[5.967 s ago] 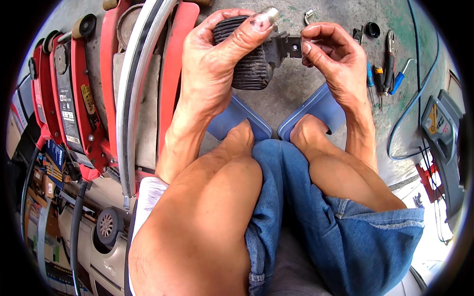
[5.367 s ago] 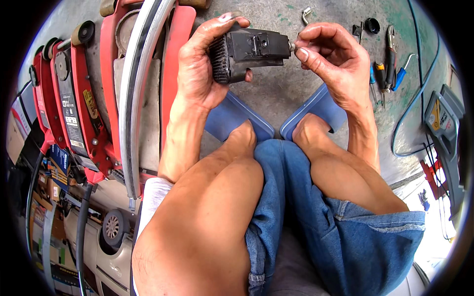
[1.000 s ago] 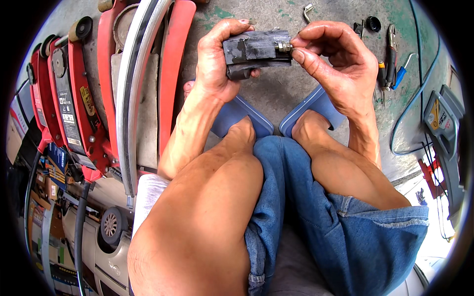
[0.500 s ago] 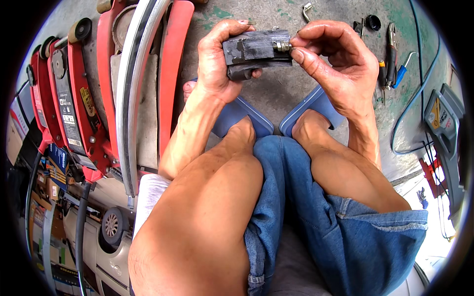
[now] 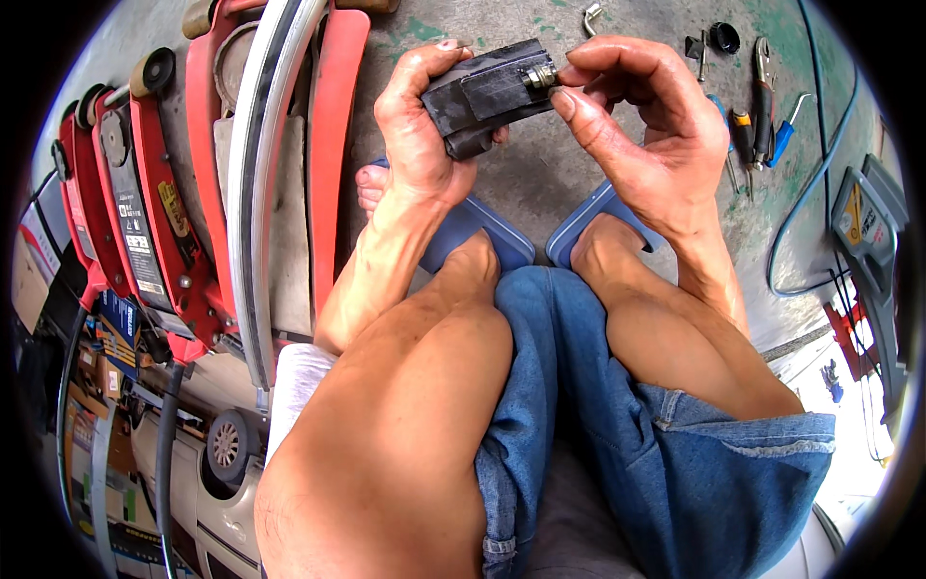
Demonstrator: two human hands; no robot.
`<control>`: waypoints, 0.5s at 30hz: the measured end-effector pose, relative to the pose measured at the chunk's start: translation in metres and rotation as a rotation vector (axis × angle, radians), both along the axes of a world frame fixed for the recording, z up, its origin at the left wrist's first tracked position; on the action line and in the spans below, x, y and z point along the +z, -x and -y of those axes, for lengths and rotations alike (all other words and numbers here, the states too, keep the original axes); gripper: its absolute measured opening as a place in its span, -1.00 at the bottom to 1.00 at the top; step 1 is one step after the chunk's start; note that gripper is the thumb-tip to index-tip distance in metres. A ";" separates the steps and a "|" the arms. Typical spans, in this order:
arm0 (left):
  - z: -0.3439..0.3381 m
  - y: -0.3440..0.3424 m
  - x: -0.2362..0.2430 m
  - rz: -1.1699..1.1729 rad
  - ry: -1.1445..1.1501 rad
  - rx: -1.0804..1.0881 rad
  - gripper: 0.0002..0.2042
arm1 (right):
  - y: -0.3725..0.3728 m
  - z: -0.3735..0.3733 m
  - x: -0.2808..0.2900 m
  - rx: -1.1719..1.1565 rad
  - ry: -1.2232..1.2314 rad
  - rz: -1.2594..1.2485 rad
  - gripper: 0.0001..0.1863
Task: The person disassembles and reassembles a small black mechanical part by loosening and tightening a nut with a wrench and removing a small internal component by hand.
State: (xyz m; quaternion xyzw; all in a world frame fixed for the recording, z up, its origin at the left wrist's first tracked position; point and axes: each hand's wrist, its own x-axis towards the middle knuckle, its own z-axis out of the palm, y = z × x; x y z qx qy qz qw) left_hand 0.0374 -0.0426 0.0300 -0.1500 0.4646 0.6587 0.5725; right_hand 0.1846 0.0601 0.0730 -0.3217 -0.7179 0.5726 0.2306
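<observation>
A worn black block-shaped part [image 5: 487, 96] rests in my left hand [image 5: 415, 125], whose fingers wrap round its left end and underside. At the part's right end a small shiny metal fitting [image 5: 540, 76] sits in a recess. My right hand [image 5: 656, 125] is closed in a pinch at this fitting, thumb and forefinger touching its outer tip. Whether a separate small piece is between those fingertips is hidden. Both hands are above the concrete floor, in front of my blue slippers [image 5: 487, 227].
Red floor jacks [image 5: 338, 145] and a curved silver-and-black strip [image 5: 253, 193] stand at the left. On the floor to the right lie pliers [image 5: 764, 96], a screwdriver [image 5: 742, 130], a blue-handled hook [image 5: 786, 135], a black round cap [image 5: 723, 39] and a blue hose [image 5: 820, 198]. A bent metal tool [image 5: 592, 17] lies beyond my hands.
The black part has tilted, its right end rising, and shifted slightly left. My right hand has followed a little to the left, still pinching at the metal fitting.
</observation>
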 end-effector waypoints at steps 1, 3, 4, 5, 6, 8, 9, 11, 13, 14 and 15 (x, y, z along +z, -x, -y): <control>0.000 0.000 0.000 -0.005 0.000 0.006 -0.77 | 0.000 0.000 0.000 0.003 -0.023 0.002 -0.63; 0.001 -0.001 -0.001 -0.006 -0.008 -0.005 -0.77 | 0.000 0.000 0.000 0.009 -0.042 0.009 -0.63; 0.001 0.000 0.000 -0.009 -0.016 -0.013 -0.77 | 0.001 0.000 0.000 0.018 -0.062 0.015 -0.63; 0.001 0.000 0.000 -0.010 -0.015 -0.012 -0.77 | 0.001 0.000 0.001 0.018 -0.061 0.014 -0.63; 0.002 0.000 -0.001 -0.013 -0.019 -0.015 -0.77 | 0.002 0.000 0.001 0.024 -0.074 0.021 -0.62; 0.001 0.000 -0.001 -0.014 -0.026 -0.021 -0.77 | 0.002 0.000 0.001 0.027 -0.089 0.031 -0.62; 0.000 -0.001 -0.001 -0.016 -0.022 -0.010 -0.77 | 0.001 0.000 0.002 0.028 -0.100 0.036 -0.61; 0.001 -0.001 -0.001 -0.020 -0.016 0.002 -0.77 | 0.002 0.001 0.001 0.029 -0.108 0.038 -0.61; 0.001 0.000 -0.002 -0.009 -0.033 -0.013 -0.77 | 0.003 0.001 0.002 0.027 -0.113 0.031 -0.60; 0.001 -0.001 -0.003 -0.009 -0.034 -0.014 -0.77 | 0.003 0.001 0.002 0.026 -0.114 0.031 -0.60; 0.001 -0.001 -0.003 -0.003 -0.051 -0.005 -0.76 | 0.003 0.002 0.001 0.020 -0.113 0.022 -0.59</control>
